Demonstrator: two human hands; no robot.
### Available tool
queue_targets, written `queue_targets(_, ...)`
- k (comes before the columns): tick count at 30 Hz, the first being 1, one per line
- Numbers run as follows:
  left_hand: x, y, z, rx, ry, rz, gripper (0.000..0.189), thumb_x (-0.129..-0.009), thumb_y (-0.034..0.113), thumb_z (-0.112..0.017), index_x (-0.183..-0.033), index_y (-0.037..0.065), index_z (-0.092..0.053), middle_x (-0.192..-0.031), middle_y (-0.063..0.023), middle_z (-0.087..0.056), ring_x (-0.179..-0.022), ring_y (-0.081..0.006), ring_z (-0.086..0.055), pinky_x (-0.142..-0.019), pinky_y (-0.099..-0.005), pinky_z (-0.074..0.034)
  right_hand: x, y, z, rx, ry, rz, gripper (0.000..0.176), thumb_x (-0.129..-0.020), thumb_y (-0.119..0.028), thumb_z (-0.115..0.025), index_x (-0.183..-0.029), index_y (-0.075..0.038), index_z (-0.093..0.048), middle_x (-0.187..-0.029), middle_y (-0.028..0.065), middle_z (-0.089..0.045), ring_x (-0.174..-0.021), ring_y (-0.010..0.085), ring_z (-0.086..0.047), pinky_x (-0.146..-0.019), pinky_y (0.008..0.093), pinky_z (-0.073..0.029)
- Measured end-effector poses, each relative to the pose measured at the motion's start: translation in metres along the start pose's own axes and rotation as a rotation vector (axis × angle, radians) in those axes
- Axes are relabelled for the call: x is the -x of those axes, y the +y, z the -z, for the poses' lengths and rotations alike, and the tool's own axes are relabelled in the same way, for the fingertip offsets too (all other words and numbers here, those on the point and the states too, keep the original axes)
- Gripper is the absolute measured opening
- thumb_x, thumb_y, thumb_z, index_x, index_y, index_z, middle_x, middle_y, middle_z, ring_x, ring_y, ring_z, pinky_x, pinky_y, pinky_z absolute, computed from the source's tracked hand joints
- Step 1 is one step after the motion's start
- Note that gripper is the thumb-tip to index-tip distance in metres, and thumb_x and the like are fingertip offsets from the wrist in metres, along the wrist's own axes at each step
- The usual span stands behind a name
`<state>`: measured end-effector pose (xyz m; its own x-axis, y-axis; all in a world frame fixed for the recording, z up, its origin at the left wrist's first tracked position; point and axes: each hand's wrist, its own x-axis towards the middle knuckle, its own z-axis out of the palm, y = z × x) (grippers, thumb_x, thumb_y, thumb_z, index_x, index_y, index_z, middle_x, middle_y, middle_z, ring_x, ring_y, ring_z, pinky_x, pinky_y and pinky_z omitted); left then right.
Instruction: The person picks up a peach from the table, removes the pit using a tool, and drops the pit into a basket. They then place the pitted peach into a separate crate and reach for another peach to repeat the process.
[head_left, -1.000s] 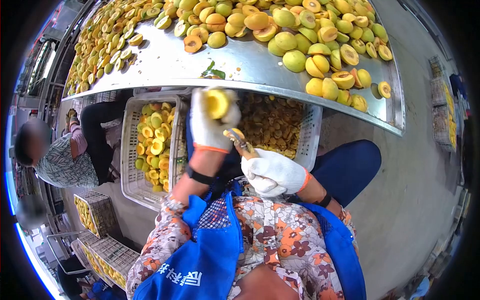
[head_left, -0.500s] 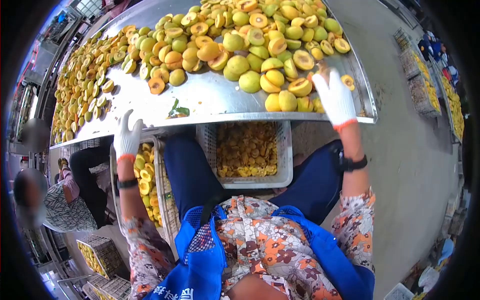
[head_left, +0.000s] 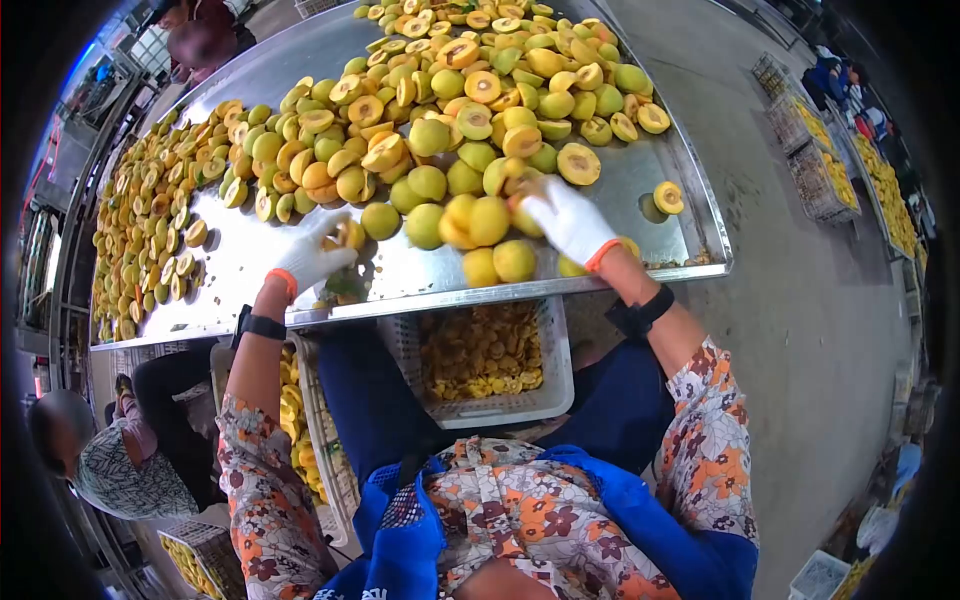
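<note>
While your left hand (head_left: pixel 318 254) half-curls at fruit (head_left: pixel 353 234), 11 o'clock, right hand (head_left: pixel 566 222), 1 o'clock, too blurred to tell; neither hold certain. Fruit on table (head_left: pixel 230 285): likely light, firm, slippery where cut; pinch rounded sides.

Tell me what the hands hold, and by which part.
The left hand has fingers at the left side of a yellow fruit; the right hand is at the fruit pile. Blur hides whether either grips anything.

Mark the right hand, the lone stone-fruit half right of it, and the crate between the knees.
Right hand (head_left: pixel 570 222): head view, gloved back.
Stone-fruit half (head_left: pixel 668 197): head view, cut face.
Crate (head_left: pixel 490 412): head view, near rim.
</note>
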<state>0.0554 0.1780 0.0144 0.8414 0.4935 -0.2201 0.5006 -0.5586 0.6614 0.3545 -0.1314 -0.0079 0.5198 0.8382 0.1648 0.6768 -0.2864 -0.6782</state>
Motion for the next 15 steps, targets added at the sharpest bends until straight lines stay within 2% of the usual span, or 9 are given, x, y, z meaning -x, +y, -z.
queue_targets(2,0.002,0.02,0.006,-0.145,-0.025,-0.085,0.063,-0.082,0.032,-0.076,-0.139,0.013,-0.058,-0.114,-0.0114,-0.067,-0.093,-0.0203,-0.066,-0.086,-0.0343,-0.054,-0.001,-0.026,-0.008,0.064,-0.143,-0.027,0.052,-0.098,-0.047,-0.053,-0.13,-0.007,-0.055,-0.117,0.0303,-0.065,-0.109,0.0477,-0.062,-0.093,0.0519,-0.049)
queue_targets(4,-0.003,0.027,0.02,-0.157,-0.055,0.042,0.051,-0.084,0.033,-0.075,-0.129,0.011,-0.065,-0.111,-0.0117,-0.069,-0.092,-0.022,-0.067,-0.086,-0.0357,-0.054,-0.014,-0.031,0.005,0.071,-0.189,-0.027,0.049,-0.098,-0.047,-0.053,-0.13,-0.009,-0.057,-0.119,0.0288,-0.065,-0.108,0.0478,-0.062,-0.092,0.0523,-0.05)
queue_targets(5,-0.012,0.028,0.027,-0.255,0.061,-0.039,0.04,-0.086,0.033,-0.073,-0.119,0.01,-0.069,-0.106,-0.0124,-0.071,-0.091,-0.0252,-0.068,-0.086,-0.0363,-0.054,-0.021,-0.033,0.017,0.005,-0.093,-0.02,0.047,-0.1,-0.043,-0.056,-0.13,-0.008,-0.058,-0.118,0.0274,-0.066,-0.11,0.0458,-0.063,-0.092,0.048,-0.052)
queue_targets(6,-0.014,0.041,0.034,-0.335,0.186,-0.054,0.037,-0.088,0.033,-0.069,-0.117,0.011,-0.07,-0.102,-0.0125,-0.071,-0.09,-0.0279,-0.069,-0.086,-0.0358,-0.054,-0.025,-0.008,0.032,0.504,-0.003,0.362,0.045,-0.099,-0.042,-0.057,-0.128,-0.008,-0.059,-0.114,0.0272,-0.067,-0.108,0.0449,-0.064,-0.09,0.048,-0.052)
queue_targets(8,-0.038,0.057,0.031,-0.265,0.427,-0.092,0.036,-0.088,0.034,-0.067,-0.117,0.012,-0.07,-0.107,-0.014,-0.071,-0.097,-0.0312,-0.068,-0.088,-0.038,-0.054,-0.049,-0.006,0.052,0.213,0.29,-0.014,0.038,-0.097,-0.041,-0.06,-0.117,-0.009,-0.062,-0.103,0.0243,-0.069,-0.096,0.0432,-0.066,-0.077,0.0523,-0.054)
queue_targets(9,-0.05,0.067,0.027,-0.308,0.455,-0.167,0.039,-0.088,0.034,-0.068,-0.12,0.012,-0.068,-0.113,-0.0145,-0.069,-0.103,-0.0309,-0.067,-0.091,-0.0386,-0.053,-0.063,0.017,0.06,0.287,0.359,0.035,0.039,-0.098,-0.043,-0.058,-0.118,-0.009,-0.062,-0.104,0.0236,-0.069,-0.098,0.045,-0.065,-0.081,0.053,-0.053)
queue_targets(12,-0.1,0.071,0.016,-0.512,0.449,-0.294,0.05,-0.087,0.036,-0.07,-0.132,0.016,-0.062,-0.126,-0.0177,-0.065,-0.119,-0.036,-0.06,-0.101,-0.0437,-0.049,-0.085,0.062,0.064,0.428,0.242,-0.12,0.048,-0.098,-0.048,-0.055,-0.123,-0.007,-0.059,-0.111,0.0269,-0.068,-0.103,0.0455,-0.064,-0.085,0.0536,-0.051)
queue_targets(13,-0.101,0.078,0.012,-0.429,0.318,-0.218,0.056,-0.085,0.037,-0.07,-0.136,0.018,-0.059,-0.13,-0.018,-0.063,-0.122,-0.0384,-0.058,-0.103,-0.0448,-0.048,-0.077,0.062,0.066,0.363,0.151,-0.183,0.051,-0.098,-0.049,-0.053,-0.124,-0.006,-0.059,-0.115,0.0286,-0.066,-0.105,0.0455,-0.063,-0.088,0.0538,-0.051)
queue_targets(15,-0.12,0.07,0.002,-0.445,0.284,-0.233,0.057,-0.083,0.034,-0.072,-0.137,0.019,-0.06,-0.134,-0.0164,-0.061,-0.12,-0.0383,-0.06,-0.101,-0.0429,-0.05,-0.076,0.054,0.054,0.339,-0.003,-0.239,0.055,-0.098,-0.052,-0.049,-0.125,-0.004,-0.058,-0.121,0.0305,-0.063,-0.111,0.0456,-0.061,-0.093,0.0535,-0.049)
